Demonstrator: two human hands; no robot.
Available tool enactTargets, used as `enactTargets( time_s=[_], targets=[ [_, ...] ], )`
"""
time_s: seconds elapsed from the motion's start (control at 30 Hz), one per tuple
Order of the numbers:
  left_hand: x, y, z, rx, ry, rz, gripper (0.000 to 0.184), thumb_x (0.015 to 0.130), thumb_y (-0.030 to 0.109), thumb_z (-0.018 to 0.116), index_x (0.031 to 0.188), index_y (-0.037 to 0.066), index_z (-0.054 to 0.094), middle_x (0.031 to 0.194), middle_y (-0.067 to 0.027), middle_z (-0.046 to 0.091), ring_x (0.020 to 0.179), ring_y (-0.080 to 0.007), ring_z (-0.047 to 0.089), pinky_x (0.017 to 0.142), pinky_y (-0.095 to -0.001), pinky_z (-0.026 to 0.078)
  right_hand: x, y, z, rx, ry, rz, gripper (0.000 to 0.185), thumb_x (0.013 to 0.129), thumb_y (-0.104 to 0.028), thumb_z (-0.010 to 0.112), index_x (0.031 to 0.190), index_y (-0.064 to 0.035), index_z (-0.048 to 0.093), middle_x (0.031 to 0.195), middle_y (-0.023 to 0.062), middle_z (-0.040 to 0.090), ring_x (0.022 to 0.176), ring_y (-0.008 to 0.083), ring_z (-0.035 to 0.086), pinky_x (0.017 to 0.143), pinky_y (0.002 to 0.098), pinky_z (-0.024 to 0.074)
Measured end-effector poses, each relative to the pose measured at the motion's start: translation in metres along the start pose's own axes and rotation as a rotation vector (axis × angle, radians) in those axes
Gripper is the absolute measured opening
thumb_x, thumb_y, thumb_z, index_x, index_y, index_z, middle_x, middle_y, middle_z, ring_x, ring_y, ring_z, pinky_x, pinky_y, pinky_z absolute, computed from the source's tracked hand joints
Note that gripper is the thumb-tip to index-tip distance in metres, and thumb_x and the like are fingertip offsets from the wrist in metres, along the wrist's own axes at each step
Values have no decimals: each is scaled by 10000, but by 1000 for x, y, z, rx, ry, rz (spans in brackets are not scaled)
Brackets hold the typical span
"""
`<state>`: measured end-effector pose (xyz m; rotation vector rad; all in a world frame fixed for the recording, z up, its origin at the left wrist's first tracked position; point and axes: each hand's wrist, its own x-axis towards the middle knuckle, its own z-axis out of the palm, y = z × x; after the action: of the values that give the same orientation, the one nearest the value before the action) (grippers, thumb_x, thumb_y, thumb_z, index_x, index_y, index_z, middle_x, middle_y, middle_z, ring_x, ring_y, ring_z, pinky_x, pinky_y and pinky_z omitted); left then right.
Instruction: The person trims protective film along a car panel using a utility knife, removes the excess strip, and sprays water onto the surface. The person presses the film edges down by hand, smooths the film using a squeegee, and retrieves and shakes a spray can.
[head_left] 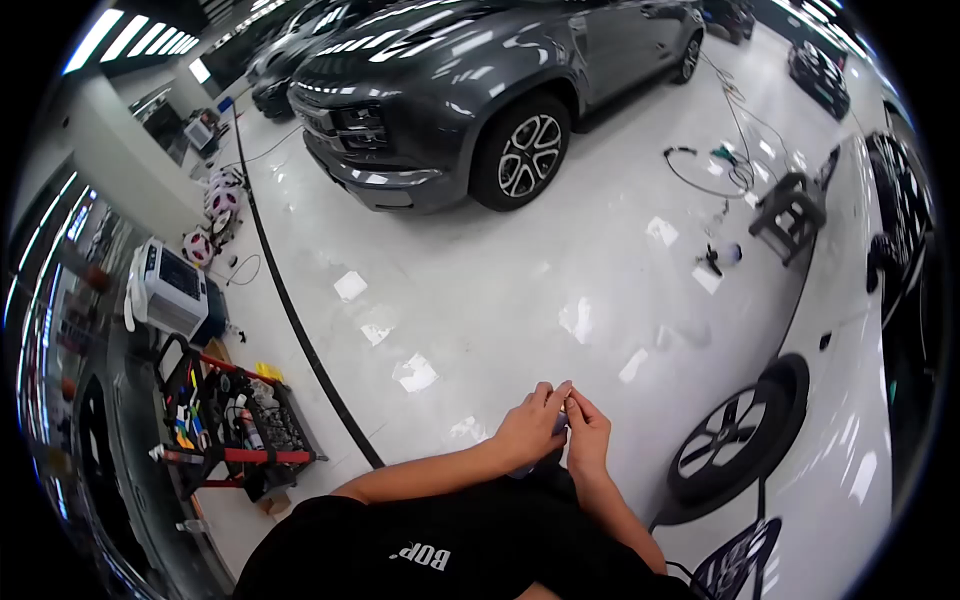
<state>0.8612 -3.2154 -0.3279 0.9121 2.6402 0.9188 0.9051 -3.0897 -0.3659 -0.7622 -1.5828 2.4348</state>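
My left hand [531, 424] and my right hand [588, 424] meet in front of my body, fingertips pinched together. Between them is something small, with a dull bluish-grey part [561, 421] showing below the fingers. Most of it is covered, so its kind cannot be made out. Both hands are held above the glossy pale floor, touching neither car. My black shirt [500, 540] fills the bottom of the head view.
A dark grey car [420, 95] stands ahead and a white car [840, 380] with its wheel [722, 435] is on my right. A tool cart [240, 455] is on the left. A grey stool [790, 212] and a looped hose [735, 170] are on the floor.
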Motion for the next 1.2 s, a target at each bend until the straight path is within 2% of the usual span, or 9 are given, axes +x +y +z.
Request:
enactTargets(
  time_s=[0.13, 0.33, 0.63, 0.8, 0.9, 0.97, 1.03, 1.1, 1.2],
  targets=[
    [104, -13, -11, 247, 164, -144, 754, 835, 235, 759, 1465, -2, 418, 1188, -249, 543, 967, -410, 664, 639, -414, 625, 114, -43, 32, -46, -82, 60, 318, 1040, -91, 601, 1311, 64, 660, 1192, 127, 721, 1050, 156, 661, 926, 280, 529],
    [279, -72, -29, 262, 262, -265, 681, 843, 152, 720, 1435, -15, 426, 1160, -272, 547, 936, -435, 658, 653, -442, 624, 305, -87, 73, -179, -185, 43, 330, 1058, -112, 566, 1314, 80, 647, 1082, 96, 728, 909, 127, 659, 805, 253, 539],
    [602, -99, -60, 199, 43, -111, 670, 830, 82, 717, 1409, -31, 400, 1203, -281, 512, 989, -461, 637, 763, -485, 597, 572, -219, 69, -181, 29, 37, 290, 1020, -131, 623, 1234, 40, 716, 1090, 123, 756, 964, 134, 668, 858, 268, 535],
    [771, -84, -63, 35, 92, 63, 889, 845, 200, 757, 1532, -53, 253, 1287, -311, 474, 1084, -475, 615, 823, -497, 584, 720, -276, 25, -33, 221, 9, 719, 995, -221, 677, 1532, 91, 314, 1374, 266, 598, 1130, 235, 665, 927, 316, 539],
    [878, -90, -47, -37, 109, -178, 1053, 819, 216, 774, 1602, -31, 115, 1387, -349, 423, 1176, -516, 570, 958, -513, 529, 809, -320, -27, -373, 371, -75, 896, 959, -269, 730, 1572, 102, 192, 1443, 309, 528, 1177, 296, 665, 918, 350, 557],
    [943, -111, -38, -53, 182, -141, 1064, 819, 204, 763, 1613, -25, 92, 1437, -343, 402, 1242, -503, 532, 1035, -490, 481, 879, -317, -110, -606, 360, -298, 571, 917, -269, 765, 1333, 41, 527, 1227, 217, 661, 1016, 274, 701, 842, 345, 569],
    [992, -141, -39, -43, 204, -192, 1062, 817, 197, 755, 1620, -18, 93, 1459, -334, 397, 1264, -490, 524, 1065, -478, 464, 922, -351, -175, -654, 591, -480, 269, 876, -256, 795, 1014, -26, 770, 1000, 132, 739, 845, 256, 713, 763, 331, 571],
    [1027, -170, -45, 18, 212, -262, 1048, 814, 189, 745, 1624, -6, 110, 1488, -323, 389, 1326, -480, 476, 1107, -473, 428, 970, -369, -256, -726, 818, -396, 144, 839, -205, 817, 880, -70, 794, 875, 121, 720, 762, 292, 686, 699, 323, 544],
    [1066, -217, -66, 144, 237, -196, 1003, 811, 193, 739, 1607, -37, 174, 1585, -309, 325, 1451, -456, 358, 1188, -456, 336, 1014, -419, -326, -332, 1021, -218, 313, 884, -283, 797, 811, 15, 733, 756, 72, 682, 658, 181, 618, 600, 336, 490]
  ],
)
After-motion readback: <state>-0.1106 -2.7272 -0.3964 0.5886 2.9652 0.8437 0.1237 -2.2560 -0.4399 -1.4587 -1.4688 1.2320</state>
